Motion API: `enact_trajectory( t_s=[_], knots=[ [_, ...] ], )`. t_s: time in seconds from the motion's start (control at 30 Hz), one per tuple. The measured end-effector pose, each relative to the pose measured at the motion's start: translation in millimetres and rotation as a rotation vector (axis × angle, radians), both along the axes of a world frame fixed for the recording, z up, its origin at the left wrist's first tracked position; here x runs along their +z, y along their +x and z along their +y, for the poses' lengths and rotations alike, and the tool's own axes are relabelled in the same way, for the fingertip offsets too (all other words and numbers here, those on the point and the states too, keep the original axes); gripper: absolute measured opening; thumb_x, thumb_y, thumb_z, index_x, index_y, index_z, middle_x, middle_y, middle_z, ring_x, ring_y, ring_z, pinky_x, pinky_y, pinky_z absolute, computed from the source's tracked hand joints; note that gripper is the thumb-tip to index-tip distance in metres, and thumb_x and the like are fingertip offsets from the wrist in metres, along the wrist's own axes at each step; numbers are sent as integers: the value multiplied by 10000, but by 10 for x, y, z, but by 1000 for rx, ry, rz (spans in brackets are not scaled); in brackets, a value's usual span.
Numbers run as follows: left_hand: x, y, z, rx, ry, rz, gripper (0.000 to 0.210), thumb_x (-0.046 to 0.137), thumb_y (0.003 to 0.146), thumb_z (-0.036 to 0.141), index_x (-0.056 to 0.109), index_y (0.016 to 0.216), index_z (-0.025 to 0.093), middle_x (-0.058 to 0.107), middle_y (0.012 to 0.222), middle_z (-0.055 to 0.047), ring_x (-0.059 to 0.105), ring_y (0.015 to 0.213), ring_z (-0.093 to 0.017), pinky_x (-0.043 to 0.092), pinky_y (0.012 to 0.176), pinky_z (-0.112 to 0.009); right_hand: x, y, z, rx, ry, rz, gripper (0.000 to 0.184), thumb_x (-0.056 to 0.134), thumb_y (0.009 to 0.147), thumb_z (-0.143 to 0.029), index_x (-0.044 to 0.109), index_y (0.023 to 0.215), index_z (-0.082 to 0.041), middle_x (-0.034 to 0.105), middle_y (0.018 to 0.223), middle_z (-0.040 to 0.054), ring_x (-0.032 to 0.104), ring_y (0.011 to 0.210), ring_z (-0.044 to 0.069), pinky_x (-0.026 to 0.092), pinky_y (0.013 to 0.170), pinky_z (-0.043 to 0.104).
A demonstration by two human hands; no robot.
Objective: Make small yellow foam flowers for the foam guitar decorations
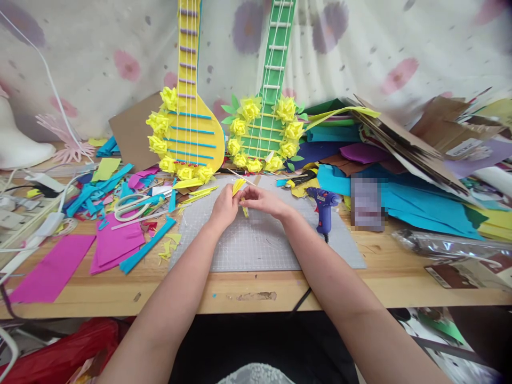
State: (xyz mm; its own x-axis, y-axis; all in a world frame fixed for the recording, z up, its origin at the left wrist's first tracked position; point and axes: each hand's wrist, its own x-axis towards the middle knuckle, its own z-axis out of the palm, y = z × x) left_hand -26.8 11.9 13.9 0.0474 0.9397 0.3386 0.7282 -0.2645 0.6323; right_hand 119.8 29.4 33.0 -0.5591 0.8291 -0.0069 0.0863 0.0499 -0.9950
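My left hand [227,204] is closed on a folded yellow paper strip [239,185] above the grey cutting mat [256,250]. Close beside it, my right hand [260,200] has its fingers pinched together by the same paper, around a thin pale stick [240,176] that slants up to the left. A short yellow end hangs below the fingers. Behind the hands stand a yellow paper guitar [196,138] and a green paper guitar [262,133], both edged with yellow paper flowers. A blue glue gun [323,205] stands on the mat to the right.
Left of the mat lie white-handled scissors [132,207], magenta paper [56,266], blue strips [148,244] and many scraps. At right are a stack of blue paper [424,202], cardboard sheets [412,144] and a blurred-out object [367,202]. Cables and a power strip [28,234] line the left edge.
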Motion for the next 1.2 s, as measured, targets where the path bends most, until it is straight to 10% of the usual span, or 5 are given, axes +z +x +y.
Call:
enact_trajectory(
  t_s=[0.9, 1.2],
  knots=[
    [-116, -13, 92, 198, 94, -279, 135, 403, 843, 318, 404, 771, 204, 528, 722, -23, 518, 680, -150, 407, 639, -276, -153, -211, -17, -253, 466, -168, 151, 497, 727, -330, 539, 797, -203, 567, 907, 28, 492, 920, 168, 354, 885, 320],
    [-88, 50, 74, 115, -38, -494, 186, 449, 827, 372, 437, 773, 194, 495, 671, 10, 494, 638, -125, 391, 623, -258, -140, -192, 20, -425, 194, -43, 122, 538, 660, -309, 496, 641, -195, 525, 688, -18, 498, 742, 135, 391, 775, 293]
  ],
)
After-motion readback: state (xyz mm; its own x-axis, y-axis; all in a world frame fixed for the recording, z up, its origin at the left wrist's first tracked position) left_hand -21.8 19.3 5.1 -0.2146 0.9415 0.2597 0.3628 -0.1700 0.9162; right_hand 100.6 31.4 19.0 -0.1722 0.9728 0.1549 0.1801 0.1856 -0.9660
